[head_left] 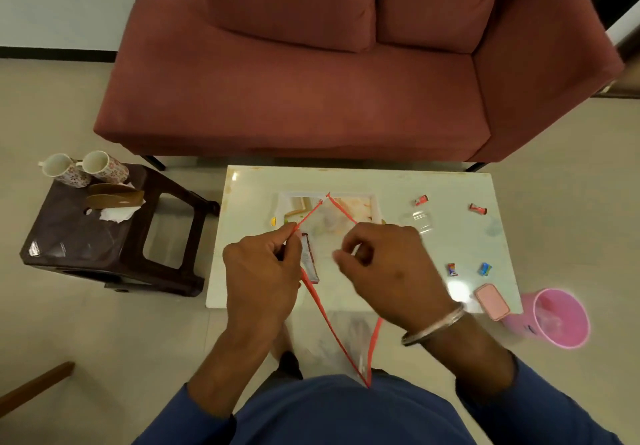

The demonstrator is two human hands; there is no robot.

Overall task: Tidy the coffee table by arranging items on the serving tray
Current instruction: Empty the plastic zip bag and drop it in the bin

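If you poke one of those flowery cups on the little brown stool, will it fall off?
Probably it would roll. Both flowery cups lie on their sides near the edge of the brown stool, so a push could send one off. They look ceramic, so likely heavy for their size and breakable on the hard floor.

We see a glossy, pale coffee table (450,237), a clear plastic bag (341,340) with red edging, a matt cloth sofa (294,98), a shiny dark plastic stool (86,244), and a pink plastic bin (561,318).
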